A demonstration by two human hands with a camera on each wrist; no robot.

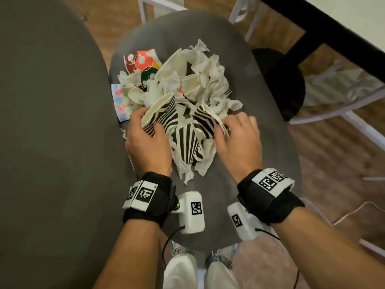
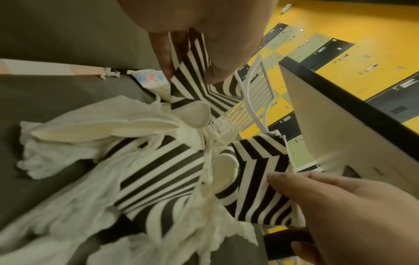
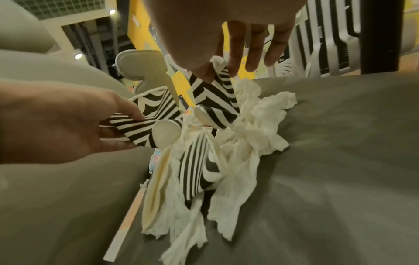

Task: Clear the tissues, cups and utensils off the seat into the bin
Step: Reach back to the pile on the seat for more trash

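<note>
A heap of crumpled white tissues (image 1: 212, 76), paper cups and a white fork (image 1: 227, 93) lies on the grey round seat (image 1: 260, 155). My left hand (image 1: 149, 122) grips a black-and-white striped cup (image 1: 162, 113) at the heap's near left, thumb on its side. My right hand (image 1: 224, 126) pinches the rim of a second striped cup (image 1: 205, 119). A third striped cup (image 1: 187, 142) lies on tissues between my hands. The left wrist view shows the left-hand cup (image 2: 192, 59), and the right wrist view the pinched cup (image 3: 215, 93).
Red, green and pastel printed cups (image 1: 141, 61) sit at the heap's far left. A black round container (image 1: 279, 84) stands on the wooden floor right of the seat, under a dark-edged table (image 1: 325, 28). A larger grey cushion (image 1: 52, 122) adjoins on the left. White chair frames stand around.
</note>
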